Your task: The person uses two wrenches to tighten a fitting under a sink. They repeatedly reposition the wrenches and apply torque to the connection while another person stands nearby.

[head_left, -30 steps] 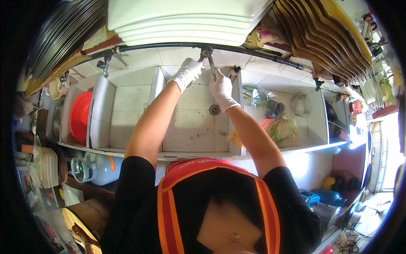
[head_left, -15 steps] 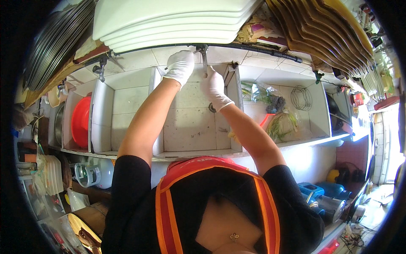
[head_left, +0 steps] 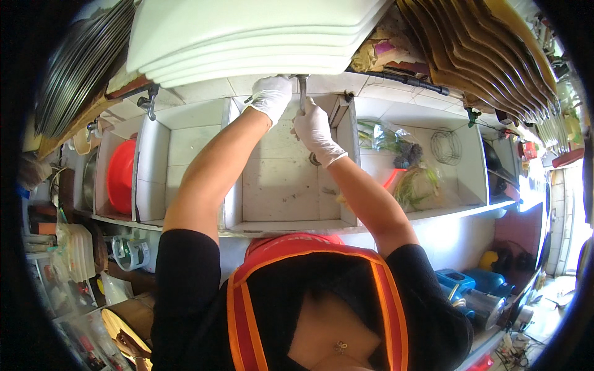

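White-gloved hands are working above the white-tiled middle compartment [head_left: 291, 179]. Since a second ago, the left hand [head_left: 271, 96] is sitting higher, its grip clamping a mostly hidden metal tool; the right hand's [head_left: 314, 123] grip is clamping an upright grey metal wrench [head_left: 302, 91], now meeting the edge of the stacked white plates [head_left: 247, 37]. This is suggesting a turning effort. The right compartment [head_left: 473, 167] is holding leafy greens [head_left: 416, 188] and a round wire coil [head_left: 447, 147].

- Stack of white trays [head_left: 260, 46] along the top
- Stack of brown trays [head_left: 486, 62], upper right
- Dark metal trays [head_left: 86, 77], upper left
- Red tub [head_left: 121, 178] inside a left compartment
- Leafy greens [head_left: 417, 190] and wire coil [head_left: 445, 148], right compartment
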`<control>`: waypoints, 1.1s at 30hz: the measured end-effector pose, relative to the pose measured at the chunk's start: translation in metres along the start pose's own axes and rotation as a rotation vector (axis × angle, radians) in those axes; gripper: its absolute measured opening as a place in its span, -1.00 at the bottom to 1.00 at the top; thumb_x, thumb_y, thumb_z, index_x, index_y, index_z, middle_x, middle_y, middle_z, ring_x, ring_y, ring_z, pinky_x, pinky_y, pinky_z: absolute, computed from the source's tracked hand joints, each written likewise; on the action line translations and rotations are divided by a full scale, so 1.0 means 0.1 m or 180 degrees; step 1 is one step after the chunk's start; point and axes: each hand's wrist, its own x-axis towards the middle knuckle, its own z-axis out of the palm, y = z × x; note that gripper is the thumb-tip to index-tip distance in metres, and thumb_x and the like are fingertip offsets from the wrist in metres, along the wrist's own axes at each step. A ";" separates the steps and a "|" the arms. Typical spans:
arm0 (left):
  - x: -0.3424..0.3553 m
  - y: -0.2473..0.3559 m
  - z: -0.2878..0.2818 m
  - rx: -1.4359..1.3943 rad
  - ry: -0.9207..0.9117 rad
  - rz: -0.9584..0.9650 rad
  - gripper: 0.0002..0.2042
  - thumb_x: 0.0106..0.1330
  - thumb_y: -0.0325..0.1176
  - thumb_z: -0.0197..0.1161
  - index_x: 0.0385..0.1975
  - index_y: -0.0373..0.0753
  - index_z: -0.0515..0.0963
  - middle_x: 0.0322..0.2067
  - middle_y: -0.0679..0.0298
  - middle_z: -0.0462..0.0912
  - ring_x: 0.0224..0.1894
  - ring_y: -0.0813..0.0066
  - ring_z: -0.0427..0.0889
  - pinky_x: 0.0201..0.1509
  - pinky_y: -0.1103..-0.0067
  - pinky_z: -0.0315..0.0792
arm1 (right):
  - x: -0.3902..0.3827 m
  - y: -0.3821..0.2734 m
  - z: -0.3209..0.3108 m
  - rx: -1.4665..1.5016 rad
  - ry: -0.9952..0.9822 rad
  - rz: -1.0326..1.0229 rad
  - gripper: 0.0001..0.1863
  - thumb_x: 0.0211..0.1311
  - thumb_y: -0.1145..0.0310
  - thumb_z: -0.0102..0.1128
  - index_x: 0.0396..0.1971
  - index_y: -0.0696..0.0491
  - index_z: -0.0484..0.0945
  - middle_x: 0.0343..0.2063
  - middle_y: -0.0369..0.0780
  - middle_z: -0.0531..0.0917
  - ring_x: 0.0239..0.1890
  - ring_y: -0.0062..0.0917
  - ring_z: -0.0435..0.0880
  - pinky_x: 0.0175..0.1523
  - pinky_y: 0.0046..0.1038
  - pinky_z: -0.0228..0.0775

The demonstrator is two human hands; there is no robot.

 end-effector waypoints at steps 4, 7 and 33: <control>0.12 0.03 -0.09 -0.0083 0.0094 0.0105 -0.74 0.22 -0.35 -0.12 -0.19 -0.29 0.42 -0.33 0.01 0.57 -0.28 0.10 0.56 -0.19 0.35 0.42 | 0.10 -0.05 -0.12 -0.0678 -0.0170 -0.0033 -0.76 0.08 0.48 -0.11 -0.31 0.34 0.39 -0.69 -0.04 0.56 -0.63 -0.32 0.61 -0.52 -0.39 0.45; 0.18 -0.01 -0.07 -0.0566 0.0988 0.0318 -0.73 0.23 -0.33 -0.12 -0.17 -0.28 0.42 -0.29 0.01 0.55 -0.24 0.11 0.53 -0.14 0.36 0.39 | 0.17 -0.15 -0.15 -0.1259 -0.0055 -0.0306 -0.76 0.04 0.48 -0.08 -0.32 0.32 0.41 -0.67 -0.04 0.57 -0.58 -0.34 0.60 -0.46 -0.41 0.43; 0.06 0.08 -0.03 -0.1372 0.1483 0.0546 -0.69 0.24 -0.26 -0.10 -0.07 -0.21 0.38 -0.13 0.06 0.50 -0.07 0.07 0.45 -0.01 0.36 0.32 | 0.30 0.65 0.20 -0.0216 0.0762 -0.0205 -0.75 0.19 0.22 -0.09 -0.39 0.07 0.50 -0.57 0.02 0.56 -0.51 -0.07 0.55 -0.39 -0.21 0.39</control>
